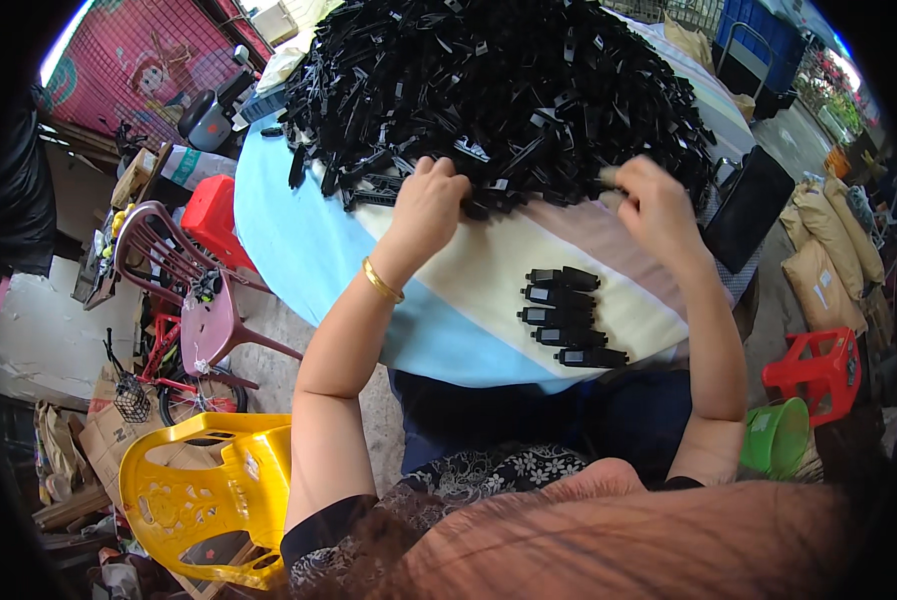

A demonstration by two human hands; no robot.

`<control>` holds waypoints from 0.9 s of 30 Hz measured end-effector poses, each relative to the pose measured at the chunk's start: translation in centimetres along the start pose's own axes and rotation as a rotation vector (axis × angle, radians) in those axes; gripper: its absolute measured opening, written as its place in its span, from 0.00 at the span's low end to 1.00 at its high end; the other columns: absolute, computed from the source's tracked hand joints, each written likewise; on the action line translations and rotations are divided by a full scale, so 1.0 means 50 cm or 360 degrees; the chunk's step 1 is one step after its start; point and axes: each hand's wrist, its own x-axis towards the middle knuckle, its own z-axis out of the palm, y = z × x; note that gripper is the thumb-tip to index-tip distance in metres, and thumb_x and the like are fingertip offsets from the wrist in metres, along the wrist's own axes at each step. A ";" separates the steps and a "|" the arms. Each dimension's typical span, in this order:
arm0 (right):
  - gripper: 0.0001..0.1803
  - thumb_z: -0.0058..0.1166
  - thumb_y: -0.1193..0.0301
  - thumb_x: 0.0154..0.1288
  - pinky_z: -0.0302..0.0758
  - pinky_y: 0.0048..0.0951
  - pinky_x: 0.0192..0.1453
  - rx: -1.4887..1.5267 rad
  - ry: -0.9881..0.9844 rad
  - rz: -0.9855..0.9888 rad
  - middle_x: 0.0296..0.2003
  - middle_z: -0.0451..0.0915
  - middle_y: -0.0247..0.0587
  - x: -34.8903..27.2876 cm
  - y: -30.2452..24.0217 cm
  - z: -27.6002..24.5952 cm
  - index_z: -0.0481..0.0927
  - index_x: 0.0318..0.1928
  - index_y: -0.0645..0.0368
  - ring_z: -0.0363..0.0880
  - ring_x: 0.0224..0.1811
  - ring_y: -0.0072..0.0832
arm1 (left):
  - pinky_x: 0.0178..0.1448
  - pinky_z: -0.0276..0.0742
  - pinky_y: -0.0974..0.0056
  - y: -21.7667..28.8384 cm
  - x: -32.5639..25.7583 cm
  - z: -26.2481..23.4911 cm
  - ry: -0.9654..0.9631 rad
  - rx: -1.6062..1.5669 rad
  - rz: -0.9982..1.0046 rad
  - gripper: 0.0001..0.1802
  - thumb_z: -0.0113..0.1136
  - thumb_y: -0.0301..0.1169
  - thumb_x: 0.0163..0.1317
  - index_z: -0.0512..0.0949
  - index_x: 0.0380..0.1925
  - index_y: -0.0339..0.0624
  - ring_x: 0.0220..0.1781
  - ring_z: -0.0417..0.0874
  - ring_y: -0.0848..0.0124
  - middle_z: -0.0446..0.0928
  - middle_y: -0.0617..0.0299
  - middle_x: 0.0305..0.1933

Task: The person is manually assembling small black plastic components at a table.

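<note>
A large heap of small black plastic parts (488,90) covers the far half of a table spread with a striped cloth (308,270). At the near edge of the heap, my left hand (430,205) has its fingers curled down among the parts; what is under the fingertips is hidden. A gold bangle (382,280) circles that wrist. My right hand (656,208) hovers at the heap's near right edge, its fingers bent and smeared by motion. Between my forearms, several black clip-like pieces (563,316) lie side by side in a short column near the front edge.
On the left stand a pink chair (213,325), a red stool (215,222) and a yellow chair (203,490). A black flat case (750,208) lies at the table's right edge. Beyond it are brown sacks (821,280), a red stool (816,372) and a green bucket (776,438).
</note>
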 end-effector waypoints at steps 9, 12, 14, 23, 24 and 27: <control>0.19 0.58 0.78 0.42 0.67 0.35 0.53 -0.0613 -0.0202 -0.0455 0.46 0.75 0.39 0.036 0.018 0.097 0.82 0.41 0.58 0.69 0.54 0.35 | 0.47 0.75 0.57 0.136 -0.020 0.057 0.0025 -0.0842 0.0429 0.12 0.67 0.26 0.45 0.80 0.33 0.40 0.42 0.76 0.54 0.77 0.53 0.36; 0.14 0.59 0.73 0.44 0.66 0.34 0.51 -0.0610 -0.0175 -0.0541 0.42 0.75 0.38 0.038 -0.002 0.104 0.82 0.37 0.57 0.70 0.51 0.33 | 0.47 0.75 0.58 0.134 -0.021 0.051 -0.0009 -0.0990 0.0399 0.13 0.68 0.26 0.46 0.80 0.34 0.39 0.41 0.77 0.54 0.77 0.53 0.37; 0.10 0.60 0.70 0.46 0.65 0.33 0.50 -0.0620 -0.0161 -0.0634 0.38 0.76 0.36 0.035 -0.012 0.109 0.81 0.33 0.56 0.71 0.46 0.31 | 0.47 0.76 0.58 0.129 -0.020 0.041 -0.0061 -0.1082 0.0355 0.14 0.68 0.26 0.46 0.81 0.35 0.38 0.40 0.78 0.55 0.77 0.52 0.37; 0.07 0.58 0.73 0.47 0.68 0.33 0.46 -0.0278 -0.0348 -0.0669 0.29 0.78 0.36 0.044 -0.029 0.116 0.79 0.30 0.54 0.75 0.38 0.33 | 0.44 0.77 0.61 0.128 -0.022 0.030 -0.0178 -0.1010 0.0271 0.14 0.67 0.25 0.46 0.81 0.36 0.38 0.38 0.79 0.59 0.76 0.54 0.36; 0.06 0.58 0.73 0.48 0.69 0.33 0.45 -0.0398 -0.0393 -0.0653 0.28 0.78 0.38 0.041 -0.041 0.106 0.78 0.30 0.54 0.76 0.37 0.34 | 0.44 0.77 0.61 0.123 -0.024 0.034 -0.0188 -0.1011 0.0235 0.14 0.67 0.25 0.46 0.81 0.36 0.38 0.37 0.79 0.59 0.76 0.54 0.35; 0.04 0.57 0.71 0.49 0.72 0.36 0.40 -0.0551 -0.0593 -0.0391 0.28 0.78 0.39 0.015 -0.045 0.052 0.79 0.27 0.57 0.76 0.33 0.37 | 0.44 0.77 0.61 0.127 -0.023 0.027 -0.0212 -0.1019 0.0172 0.13 0.66 0.25 0.47 0.81 0.36 0.39 0.37 0.79 0.59 0.76 0.54 0.35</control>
